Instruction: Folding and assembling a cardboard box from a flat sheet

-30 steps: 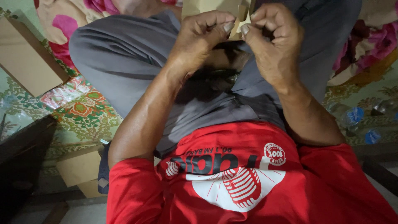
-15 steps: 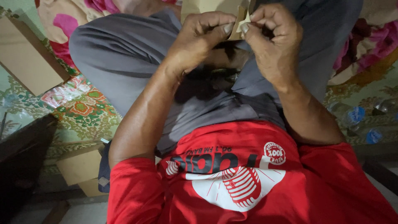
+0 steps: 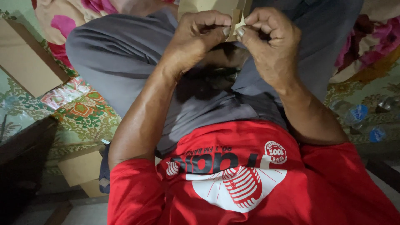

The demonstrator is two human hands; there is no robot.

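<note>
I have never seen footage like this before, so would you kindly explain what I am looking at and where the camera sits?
There is no machine here: a person wears one camera on the head, and it looks straight down at their own body and hands. That is why you see a red shirt at the bottom and grey trousers on folded legs above it.

The left hand and the right hand meet near the top edge. Between thumbs and fingertips they pinch a small folded corner of a tan paper piece, which looks like a bag or envelope; most of it runs out of the picture.

Around the person lies a floral mat. On the left are flat brown cardboard pieces, with more by the left elbow. On the right lie clear plastic bottles with blue labels.
</note>
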